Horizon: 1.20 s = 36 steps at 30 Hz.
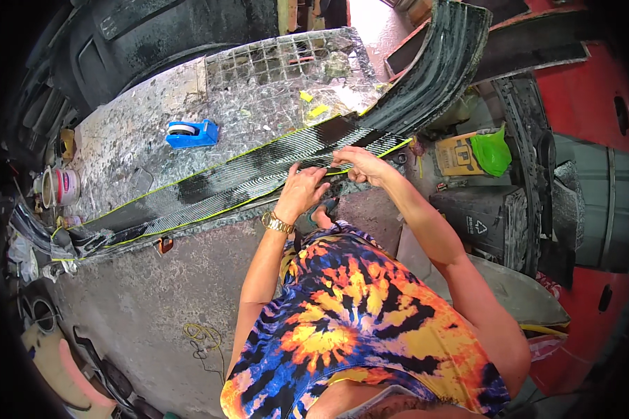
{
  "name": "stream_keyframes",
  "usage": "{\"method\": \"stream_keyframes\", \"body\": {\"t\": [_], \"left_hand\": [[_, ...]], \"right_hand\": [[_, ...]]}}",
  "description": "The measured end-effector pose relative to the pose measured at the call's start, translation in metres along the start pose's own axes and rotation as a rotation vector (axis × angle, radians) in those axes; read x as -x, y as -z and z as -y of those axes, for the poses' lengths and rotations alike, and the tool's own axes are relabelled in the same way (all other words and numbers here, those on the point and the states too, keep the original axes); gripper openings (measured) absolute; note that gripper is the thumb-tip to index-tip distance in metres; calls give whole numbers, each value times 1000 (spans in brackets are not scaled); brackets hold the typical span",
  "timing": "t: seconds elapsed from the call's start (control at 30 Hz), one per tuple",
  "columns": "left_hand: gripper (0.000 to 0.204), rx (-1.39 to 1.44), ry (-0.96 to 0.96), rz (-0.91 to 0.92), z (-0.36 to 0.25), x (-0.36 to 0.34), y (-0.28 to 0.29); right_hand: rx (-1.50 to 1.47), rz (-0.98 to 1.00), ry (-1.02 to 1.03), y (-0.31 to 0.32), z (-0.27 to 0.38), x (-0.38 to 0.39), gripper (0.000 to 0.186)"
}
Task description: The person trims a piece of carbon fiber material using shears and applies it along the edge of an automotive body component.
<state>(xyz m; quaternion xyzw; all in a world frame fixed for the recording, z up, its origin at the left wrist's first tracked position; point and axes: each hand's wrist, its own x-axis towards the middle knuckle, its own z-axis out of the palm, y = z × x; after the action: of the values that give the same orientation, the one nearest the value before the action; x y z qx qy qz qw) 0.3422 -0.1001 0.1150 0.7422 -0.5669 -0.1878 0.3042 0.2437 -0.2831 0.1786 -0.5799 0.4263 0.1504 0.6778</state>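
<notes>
A long strip of black, shiny woven carbon-fibre cloth (241, 171), edged with yellow tape, lies along the bench's near side. My left hand (302, 191) rests at its near edge with fingers bent and thumb apart; a gold watch (278, 223) is on that wrist. Close by on the right, my right hand (362, 167) is curled over the same edge, its index finger reaching onto the cloth. Whatever lies between its curled fingers is hidden. At the right end, the strip meets a curved black mould (440, 70) that rises away from me.
On the stained bench (129, 146) stand a blue tape dispenser (192, 134) and a white tub (61, 186), with yellow scraps (319, 111) farther back. To the right are a cardboard box (456, 155), a green bag (491, 151) and a black bin (479, 220). A yellow cord (204, 337) lies on the floor.
</notes>
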Motion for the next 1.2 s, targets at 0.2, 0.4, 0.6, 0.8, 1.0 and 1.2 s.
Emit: {"method": "stream_keyframes", "body": {"t": [0.2,0.4,0.6,0.8,1.0,1.2], "left_hand": [[36,155,137,-279,18,35,22],[24,185,284,-493,0,73,36],[16,377,489,-614,-27,98,0],[16,477,646,-651,-61,90,-40],[22,813,807,-774,-68,40,-87],[36,1272,853,-850,-61,1,-89]], "right_hand": [[1097,-130,786,20,33,35,28],[1711,333,1170,22,50,-16,57],[1824,682,1273,-7,39,-64,80],[1874,804,1345,7,45,-72,86],[1946,839,1419,13,42,-80,87],[1967,808,1496,14,39,-79,86]]}}
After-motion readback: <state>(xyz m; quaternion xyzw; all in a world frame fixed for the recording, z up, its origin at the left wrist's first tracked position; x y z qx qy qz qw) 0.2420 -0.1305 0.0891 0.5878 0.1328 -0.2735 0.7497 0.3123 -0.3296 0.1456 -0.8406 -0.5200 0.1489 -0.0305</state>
